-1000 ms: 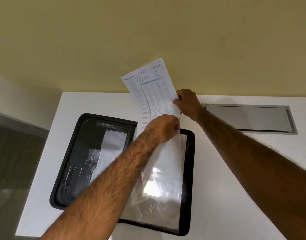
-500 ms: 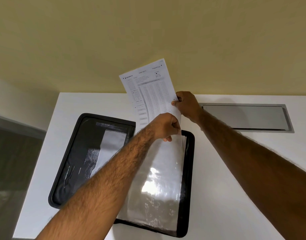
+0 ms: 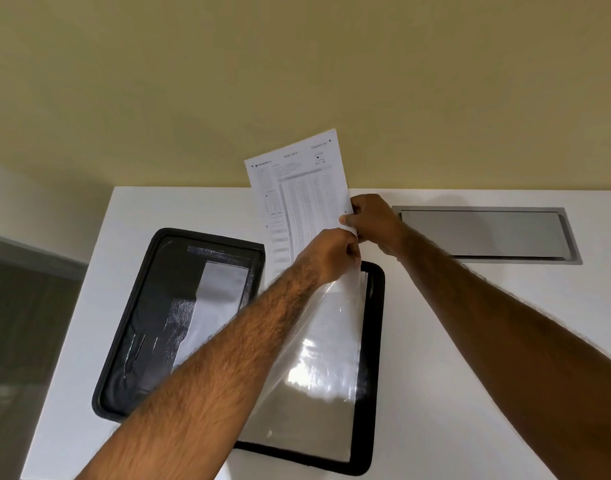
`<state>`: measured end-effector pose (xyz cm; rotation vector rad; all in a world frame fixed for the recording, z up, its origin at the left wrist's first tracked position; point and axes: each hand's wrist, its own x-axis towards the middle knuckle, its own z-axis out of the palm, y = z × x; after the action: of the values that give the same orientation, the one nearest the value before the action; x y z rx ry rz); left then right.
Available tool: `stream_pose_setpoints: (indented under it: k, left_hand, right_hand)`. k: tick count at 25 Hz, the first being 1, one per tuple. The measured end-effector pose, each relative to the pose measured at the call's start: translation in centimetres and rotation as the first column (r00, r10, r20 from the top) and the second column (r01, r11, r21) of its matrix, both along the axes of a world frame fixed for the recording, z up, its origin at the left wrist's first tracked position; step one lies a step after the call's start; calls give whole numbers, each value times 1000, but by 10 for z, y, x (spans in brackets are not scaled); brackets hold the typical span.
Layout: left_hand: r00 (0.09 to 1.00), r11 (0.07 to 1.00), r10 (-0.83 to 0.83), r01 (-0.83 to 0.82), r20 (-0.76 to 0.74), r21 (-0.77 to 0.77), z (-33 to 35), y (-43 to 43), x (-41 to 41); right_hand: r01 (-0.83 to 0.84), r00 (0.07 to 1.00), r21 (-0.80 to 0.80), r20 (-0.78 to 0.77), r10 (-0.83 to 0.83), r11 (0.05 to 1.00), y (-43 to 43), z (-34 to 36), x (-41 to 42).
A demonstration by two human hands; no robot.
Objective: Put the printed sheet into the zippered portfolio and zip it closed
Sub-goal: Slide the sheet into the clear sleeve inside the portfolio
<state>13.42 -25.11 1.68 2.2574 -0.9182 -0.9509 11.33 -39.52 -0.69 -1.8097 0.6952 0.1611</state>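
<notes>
A black zippered portfolio (image 3: 376, 341) lies open flat on the white table. Its left half shows dark inner pockets, its right half holds clear plastic sleeves (image 3: 317, 375). The printed sheet (image 3: 304, 202) stands tilted above the sleeve's top edge, its lower end hidden behind my hands. My left hand (image 3: 331, 254) pinches the top of the clear sleeve and lifts it. My right hand (image 3: 373, 223) grips the sheet's right edge just beside it.
A grey metal cable flap (image 3: 484, 233) is set into the white table (image 3: 470, 323) at the back right. A yellow wall rises right behind the table. The table's left edge (image 3: 72, 323) drops off to a dark floor.
Both hands and the sheet have barely shifted. The sleeve's top edge is lifted a little more by my left hand.
</notes>
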Motion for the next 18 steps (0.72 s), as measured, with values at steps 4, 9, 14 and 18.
stream_pose_setpoints:
  k: [4, 9, 14, 18]
  left_hand:
    - [994, 999, 49, -48, 96, -16, -9, -2, -19]
    - [982, 992, 129, -126, 140, -31, -21, 0, -40]
    - [964, 976, 210, -196, 162, -99, -32, 8, -54]
    - [962, 970, 215, -191, 165, -151, -36, 13, -56]
  right_hand:
    - [-27, 999, 63, -40, 29, 998, 2, -12, -18]
    - [0, 976, 244, -213, 53, 970, -2, -28, -41]
    - [24, 939, 332, -331, 93, 943, -3, -30, -38]
    - [260, 951, 373, -260, -169, 891, -9, -30, -11]
